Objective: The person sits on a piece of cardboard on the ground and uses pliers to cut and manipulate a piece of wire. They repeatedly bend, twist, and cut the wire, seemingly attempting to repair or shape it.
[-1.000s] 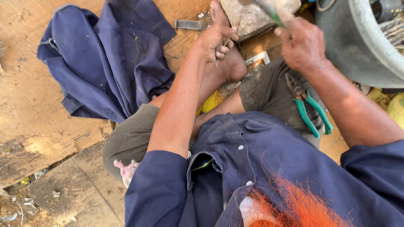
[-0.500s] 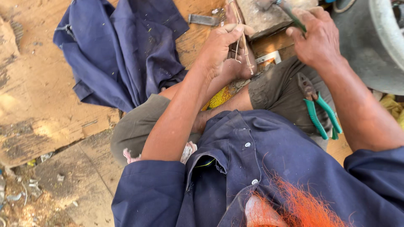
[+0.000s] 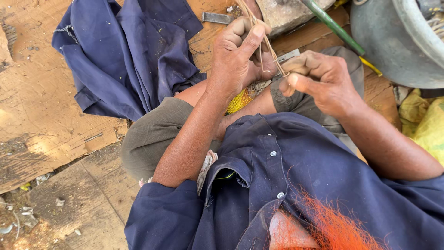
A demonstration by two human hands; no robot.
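My left hand (image 3: 240, 53) pinches thin tan wire strands (image 3: 266, 44) between thumb and fingers, above my bent knees. My right hand (image 3: 319, 81) is closed on the lower end of the same strands, just right of the left hand, the two nearly touching. The strands run up from my hands toward the top edge of the view. A green-handled tool (image 3: 330, 23) lies across the grey stone block (image 3: 286, 11) behind my hands.
A crumpled dark blue garment (image 3: 129, 51) lies on brown cardboard (image 3: 32, 106) at the left. A large grey metal basin (image 3: 397, 41) stands at the top right. A yellow sack (image 3: 423, 120) sits at the right edge, a small metal bar (image 3: 217, 17) near the top.
My right hand has let go of the green-handled tool and come down to grip the wire beside my left hand. The green pliers on my thigh are now out of sight.
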